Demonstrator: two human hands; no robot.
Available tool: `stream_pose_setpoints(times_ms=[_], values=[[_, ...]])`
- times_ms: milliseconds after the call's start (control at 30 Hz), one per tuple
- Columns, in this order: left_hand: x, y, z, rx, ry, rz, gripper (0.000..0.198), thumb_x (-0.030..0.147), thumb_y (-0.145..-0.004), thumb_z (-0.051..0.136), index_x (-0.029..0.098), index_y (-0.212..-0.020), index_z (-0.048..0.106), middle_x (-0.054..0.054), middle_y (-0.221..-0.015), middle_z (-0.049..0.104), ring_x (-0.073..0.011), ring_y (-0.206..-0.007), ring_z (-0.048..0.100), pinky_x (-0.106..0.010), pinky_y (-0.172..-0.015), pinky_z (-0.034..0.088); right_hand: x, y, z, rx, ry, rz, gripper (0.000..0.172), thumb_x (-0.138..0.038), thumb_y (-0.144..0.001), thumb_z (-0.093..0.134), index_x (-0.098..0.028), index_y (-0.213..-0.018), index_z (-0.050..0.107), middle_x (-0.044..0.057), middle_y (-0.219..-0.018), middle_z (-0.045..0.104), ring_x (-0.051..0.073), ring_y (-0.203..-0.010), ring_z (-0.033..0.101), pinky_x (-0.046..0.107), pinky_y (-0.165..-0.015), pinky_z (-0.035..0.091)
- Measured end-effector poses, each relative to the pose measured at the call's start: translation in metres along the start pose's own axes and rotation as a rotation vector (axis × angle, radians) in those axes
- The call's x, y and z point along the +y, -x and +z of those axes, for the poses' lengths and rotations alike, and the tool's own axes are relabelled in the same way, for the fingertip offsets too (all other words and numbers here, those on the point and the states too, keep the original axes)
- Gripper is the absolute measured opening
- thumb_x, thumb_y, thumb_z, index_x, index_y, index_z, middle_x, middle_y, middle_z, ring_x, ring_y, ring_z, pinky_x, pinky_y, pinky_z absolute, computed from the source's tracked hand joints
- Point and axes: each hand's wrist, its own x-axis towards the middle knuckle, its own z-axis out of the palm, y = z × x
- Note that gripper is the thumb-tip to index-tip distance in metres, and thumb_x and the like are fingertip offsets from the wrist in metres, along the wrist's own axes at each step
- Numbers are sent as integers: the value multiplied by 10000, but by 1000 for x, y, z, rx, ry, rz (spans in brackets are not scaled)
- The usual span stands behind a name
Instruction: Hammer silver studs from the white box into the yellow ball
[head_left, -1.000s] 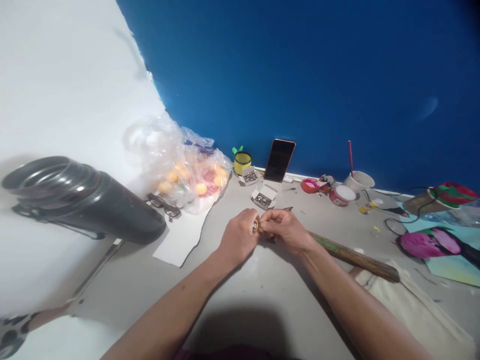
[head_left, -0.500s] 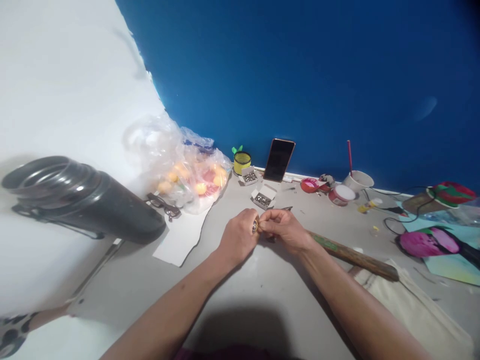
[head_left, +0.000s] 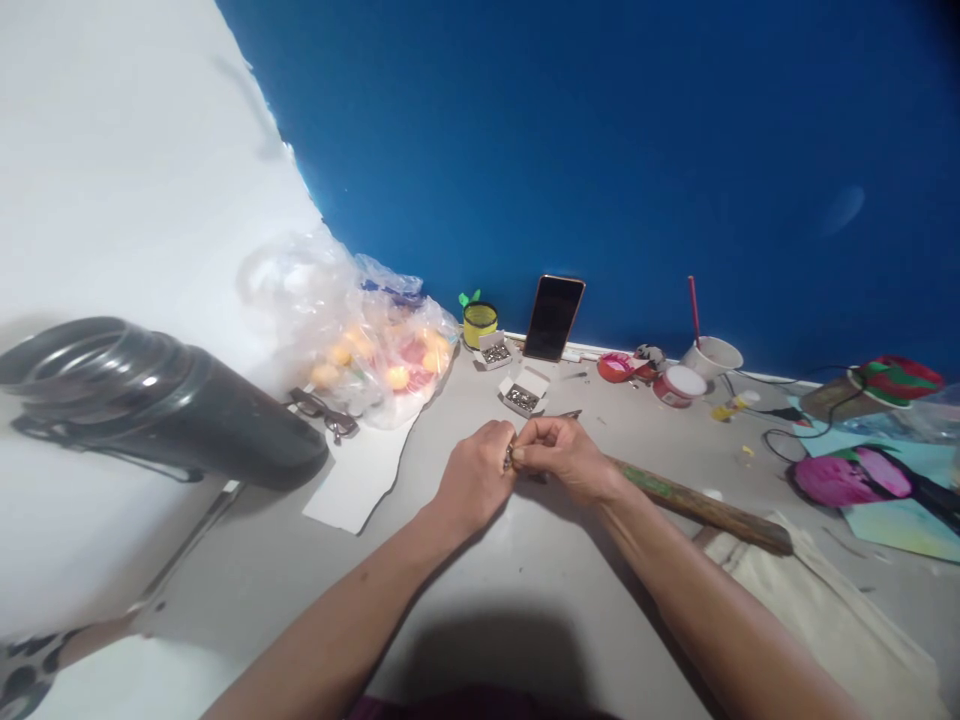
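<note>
My left hand (head_left: 474, 478) and my right hand (head_left: 564, 458) meet over the grey table (head_left: 480, 590), fingertips pinched together on a small shiny metal piece (head_left: 509, 456). What the piece is I cannot tell. Just beyond the hands stand two small open boxes of metal bits, a nearer box (head_left: 523, 391) and a farther box (head_left: 494, 350). A long wooden stick (head_left: 697, 507) with a green patch lies under my right wrist, running to the right.
A black phone (head_left: 553, 317) leans on the blue wall by a yellow tin (head_left: 480, 323). A clear bag of coloured balls (head_left: 367, 345), glasses (head_left: 324, 414) and a black tube (head_left: 150, 400) lie left. Paint pots (head_left: 679, 385), a cup (head_left: 711, 356), painted paper (head_left: 862, 478) and cloth (head_left: 825, 610) lie right.
The hands stay pinched on the small metal piece with only slight finger motion. The view has shifted a little, so everything sits slightly to the left.
</note>
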Motion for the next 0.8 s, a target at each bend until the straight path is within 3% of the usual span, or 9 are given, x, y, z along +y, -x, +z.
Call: stream_pose_setpoints(times_ms=[233, 400, 533, 600, 667, 800], values=[[1, 0, 1, 36, 64, -4, 215, 188, -814, 556, 223, -674, 395, 22, -661, 490, -140, -616, 444, -270, -600, 305, 0, 0, -4, -39, 43, 8, 186, -283, -624, 824, -156, -655, 691, -11, -558, 630, 84, -490, 470, 233, -494, 343], [4, -3, -2, 9, 311, -134, 194, 274, -795, 624, 208, -684, 480, 35, -633, 536, -125, -603, 472, -245, -574, 334, -11, 2, -13, -75, 146, -33, 284, -412, -700, 810, -166, -800, 709, 30, -689, 712, 119, -552, 552, 260, -556, 415], [9, -5, -5, 54, 407, -212, 135, 250, -748, 667, 195, -716, 548, 43, -652, 559, -119, -626, 495, -234, -601, 391, -33, 8, -34, 83, 662, -55, 210, -398, -800, 693, -192, -761, 679, 35, -731, 722, 160, -651, 614, 267, -606, 400], [10, -7, -7, 85, 432, -254, 133, 239, -737, 671, 196, -719, 546, 40, -673, 562, -121, -634, 505, -231, -597, 414, -44, 12, -45, 97, 1046, -15, 172, -377, -765, 717, -207, -771, 688, 42, -828, 741, 191, -752, 634, 270, -619, 356], [8, -8, -8, 105, 478, -296, 133, 239, -732, 675, 200, -735, 548, 36, -697, 562, -123, -638, 516, -226, -577, 433, -49, 14, -51, 72, 1324, 64, 247, -386, -698, 777, -229, -872, 697, 39, -916, 747, 216, -817, 637, 274, -622, 313], [-2, -12, -10, 118, 509, -281, 159, 194, -715, 656, 203, -861, 594, 18, -817, 596, -119, -647, 533, -238, -583, 467, -44, 13, -54, 46, 1509, 164, 443, -388, -655, 816, -239, -1040, 657, 41, -938, 737, 227, -818, 640, 275, -617, 269]])
